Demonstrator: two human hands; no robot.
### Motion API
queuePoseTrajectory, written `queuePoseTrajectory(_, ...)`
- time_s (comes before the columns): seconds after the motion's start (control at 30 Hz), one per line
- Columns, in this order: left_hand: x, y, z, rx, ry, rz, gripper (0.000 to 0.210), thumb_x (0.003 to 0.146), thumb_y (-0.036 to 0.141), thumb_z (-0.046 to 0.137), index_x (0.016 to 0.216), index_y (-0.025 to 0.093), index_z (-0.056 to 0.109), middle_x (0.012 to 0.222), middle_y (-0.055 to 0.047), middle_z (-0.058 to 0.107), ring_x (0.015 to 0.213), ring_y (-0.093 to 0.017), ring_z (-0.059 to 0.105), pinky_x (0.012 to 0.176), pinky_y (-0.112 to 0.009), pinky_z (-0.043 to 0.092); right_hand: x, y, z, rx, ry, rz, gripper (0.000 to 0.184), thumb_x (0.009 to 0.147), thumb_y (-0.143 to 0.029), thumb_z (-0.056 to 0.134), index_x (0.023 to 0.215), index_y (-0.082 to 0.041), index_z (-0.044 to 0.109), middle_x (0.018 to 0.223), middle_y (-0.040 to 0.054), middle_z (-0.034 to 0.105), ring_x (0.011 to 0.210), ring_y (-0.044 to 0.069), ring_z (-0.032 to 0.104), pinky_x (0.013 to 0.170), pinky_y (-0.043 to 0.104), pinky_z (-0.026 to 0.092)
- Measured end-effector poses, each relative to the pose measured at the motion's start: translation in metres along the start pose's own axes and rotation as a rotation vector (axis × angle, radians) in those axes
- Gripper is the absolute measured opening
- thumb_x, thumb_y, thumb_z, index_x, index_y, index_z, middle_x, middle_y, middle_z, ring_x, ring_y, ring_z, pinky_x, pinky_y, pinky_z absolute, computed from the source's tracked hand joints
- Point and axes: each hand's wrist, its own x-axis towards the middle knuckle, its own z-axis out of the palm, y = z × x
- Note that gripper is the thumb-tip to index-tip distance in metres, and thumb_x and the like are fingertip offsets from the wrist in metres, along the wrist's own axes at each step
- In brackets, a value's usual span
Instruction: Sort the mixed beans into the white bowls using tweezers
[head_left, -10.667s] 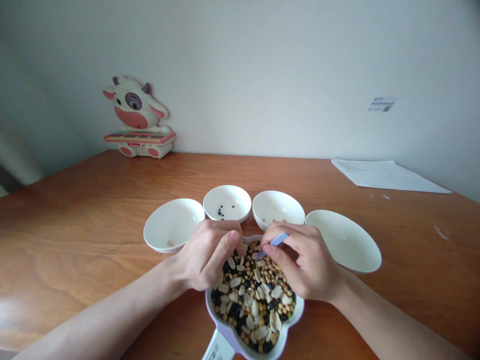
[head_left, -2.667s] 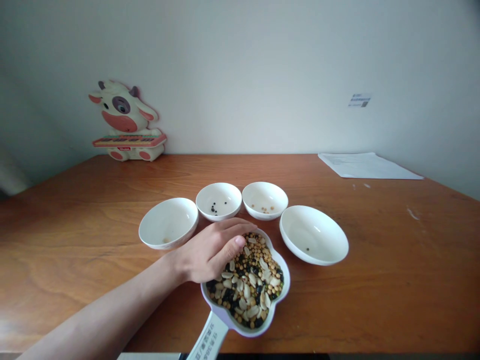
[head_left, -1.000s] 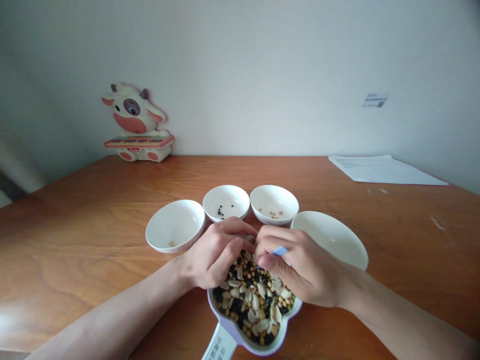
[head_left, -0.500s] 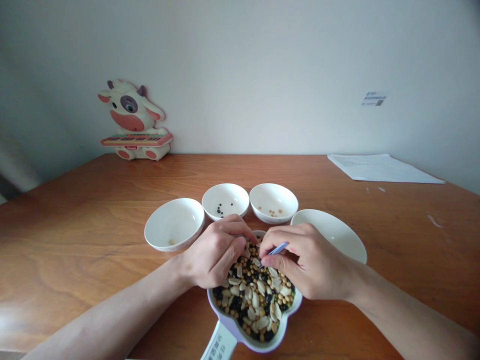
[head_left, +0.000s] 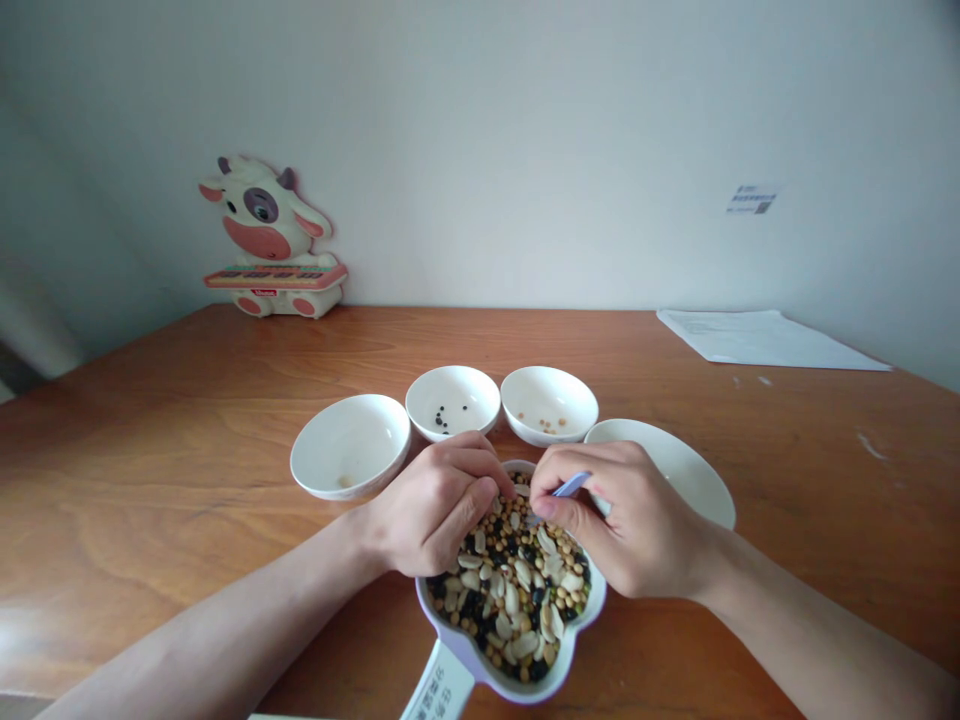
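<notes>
A lilac-rimmed, lobed pan [head_left: 587, 630] with a white handle holds a mix of peanuts, black beans, yellow soybeans and some small green beans. My left hand [head_left: 446, 505] lies curled over its far left rim, thumb and index finger above the beans; the other fingers are hidden. Between thumb and fingers of my right hand [head_left: 611, 515] are slim lilac tweezers [head_left: 573, 485], pointing down at the mix near the pan's far side. Their lower end is partly hidden, and whether they grip a bean cannot be made out.
Behind the pan stand four white bowls in an arc: one with a pale piece [head_left: 350, 410], one with black beans [head_left: 453, 380], one with soybeans [head_left: 550, 380], and one partly behind my right hand [head_left: 686, 465]. A cow toy [head_left: 271, 240] and papers [head_left: 765, 335] lie farther back.
My right hand has shifted slightly right with the tweezers, whose tip has lifted a little from among the beans. My left hand stays at the pan's rim.
</notes>
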Motion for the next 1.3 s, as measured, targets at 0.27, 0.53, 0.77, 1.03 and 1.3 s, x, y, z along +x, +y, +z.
queuePoseTrajectory(0.27, 0.0005, -0.001, 0.0004, 0.01, -0.015, 0.003, 0.052, 0.1, 0.027, 0.023, 0.075, 0.012, 0.066, 0.087, -0.014, 0.069, 0.084, -0.024, 0.057, 0.082, -0.04, 0.049, 0.0005, 0.0002, 0.0011, 0.003, -0.055, 0.001, 0.015, 0.088, -0.013, 0.053, 0.074, -0.015, 0.059, 0.066, 0.0009, 0.061, 0.057, 0.01, 0.052, 0.053, 0.022, 0.04)
queuePoseTrajectory(0.53, -0.0002, -0.001, 0.0005, -0.007, -0.018, 0.003, 0.051, 0.099, 0.025, 0.024, 0.073, 0.011, 0.066, 0.085, -0.015, 0.069, 0.083, -0.023, 0.058, 0.08, -0.039, 0.049, 0.0002, 0.0014, 0.0013, 0.027, -0.072, -0.02, 0.014, 0.088, -0.011, 0.055, 0.077, -0.013, 0.062, 0.069, 0.0025, 0.063, 0.059, 0.01, 0.054, 0.055, 0.022, 0.042)
queuePoseTrajectory(0.77, 0.0001, -0.0028, 0.0023, -0.003, -0.003, 0.017, 0.051, 0.1, 0.027, 0.024, 0.072, 0.013, 0.064, 0.083, -0.013, 0.069, 0.081, -0.022, 0.058, 0.08, -0.039, 0.049, 0.0006, 0.0007, 0.0013, 0.026, -0.063, -0.055, 0.019, 0.088, -0.009, 0.053, 0.071, -0.013, 0.061, 0.064, 0.0012, 0.059, 0.056, 0.009, 0.051, 0.052, 0.021, 0.039)
queuePoseTrajectory(1.03, -0.0005, -0.0028, 0.0033, -0.021, 0.009, 0.02, 0.046, 0.099, 0.023, 0.026, 0.072, 0.013, 0.062, 0.082, -0.013, 0.069, 0.08, -0.022, 0.058, 0.079, -0.038, 0.049, -0.0006, 0.001, -0.0003, 0.026, -0.03, -0.033, 0.018, 0.087, -0.009, 0.053, 0.072, -0.011, 0.062, 0.066, 0.0025, 0.061, 0.057, 0.009, 0.052, 0.055, 0.021, 0.041)
queuePoseTrajectory(1.3, -0.0004, -0.0027, 0.0023, -0.024, 0.006, 0.02, 0.046, 0.099, 0.023, 0.026, 0.072, 0.012, 0.062, 0.081, -0.013, 0.069, 0.08, -0.022, 0.057, 0.078, -0.038, 0.048, 0.0, 0.001, 0.0014, 0.015, -0.065, -0.03, 0.014, 0.087, -0.009, 0.054, 0.075, -0.012, 0.062, 0.068, 0.002, 0.062, 0.058, 0.009, 0.052, 0.055, 0.02, 0.04)
